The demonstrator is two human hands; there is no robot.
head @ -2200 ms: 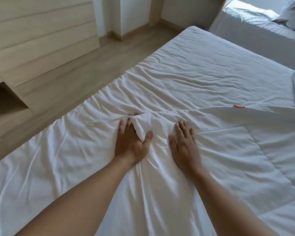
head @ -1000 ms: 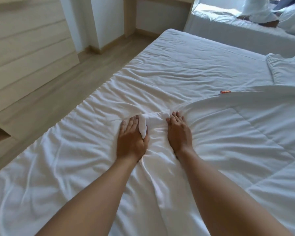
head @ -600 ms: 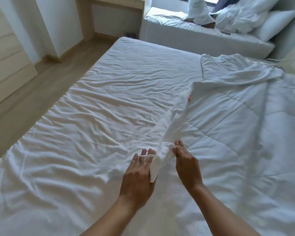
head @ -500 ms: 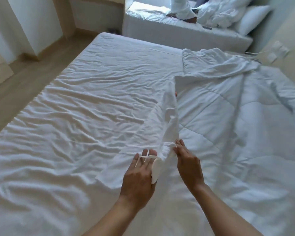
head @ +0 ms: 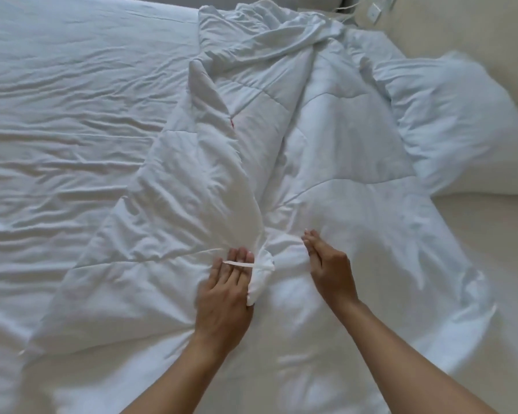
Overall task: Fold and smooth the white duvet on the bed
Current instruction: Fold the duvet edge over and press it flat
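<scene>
The white quilted duvet [head: 326, 150] lies rumpled over the right half of the bed, one flap folded back toward the right. My left hand [head: 226, 289] pinches a bunched corner of the duvet [head: 260, 274] between thumb and fingers, and a thin white tie strap crosses its fingers. My right hand [head: 326, 264] rests edge-on against the duvet just right of that corner, fingers straight and together, holding nothing. A small red tag [head: 231, 123] shows on the duvet's folded edge.
The wrinkled white bed sheet [head: 66, 121] covers the left half of the bed. A white pillow [head: 461, 124] lies at the right against a beige headboard [head: 461, 28]. A wall socket with a cable [head: 374, 8] sits at the top right.
I have lifted the duvet corner from the middle of the bed and carried it to the right, folding the duvet back over itself. My view swung right toward the pillow.
</scene>
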